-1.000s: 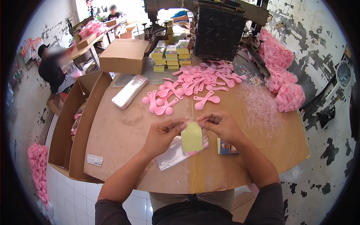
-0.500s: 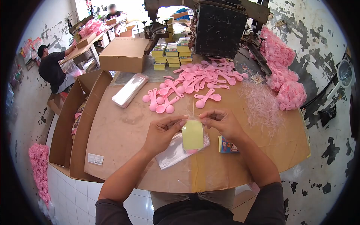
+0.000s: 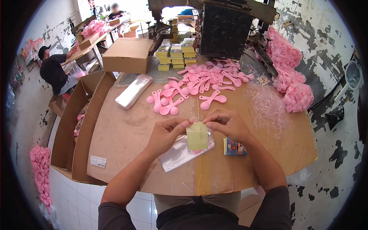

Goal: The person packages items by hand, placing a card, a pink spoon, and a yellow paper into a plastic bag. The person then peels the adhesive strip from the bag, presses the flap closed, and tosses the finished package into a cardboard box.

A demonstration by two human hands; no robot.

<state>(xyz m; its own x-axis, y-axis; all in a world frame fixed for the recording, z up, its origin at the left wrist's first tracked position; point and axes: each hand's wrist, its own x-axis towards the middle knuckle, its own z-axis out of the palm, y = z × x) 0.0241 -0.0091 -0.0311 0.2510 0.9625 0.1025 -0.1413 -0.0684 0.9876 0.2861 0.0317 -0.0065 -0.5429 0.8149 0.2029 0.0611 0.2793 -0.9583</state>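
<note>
At the near part of the brown cardboard-covered desk (image 3: 126, 157), a small clear plastic pouch (image 3: 209, 134) with a pale yellow-green rectangular card (image 3: 197, 138) inside is held up by its top edge. The left hand (image 3: 165, 136) pinches the upper left corner between thumb and index finger; the right hand (image 3: 229, 124) pinches the upper right corner likewise, fingers narrow on the film. Something pink shows at the pouch's lower end, too covered to name.

The pouch should be very light; its film looks thin, limp and slippery, while the card probably gives some stiffness. The top corners seem a sound place to hold, with a gentle pinch, since hard pulling might tear or stretch the film.

Under and behind it lies a flat stack of clear plastic sleeves (image 3: 176, 156); near the right forearm sits a small stack of blue illustrated cards (image 3: 234, 147). Farther off are a heap of pink plastic measuring spoons (image 3: 209, 80) and stacks of yellow-edged cards (image 3: 176, 57).
</note>
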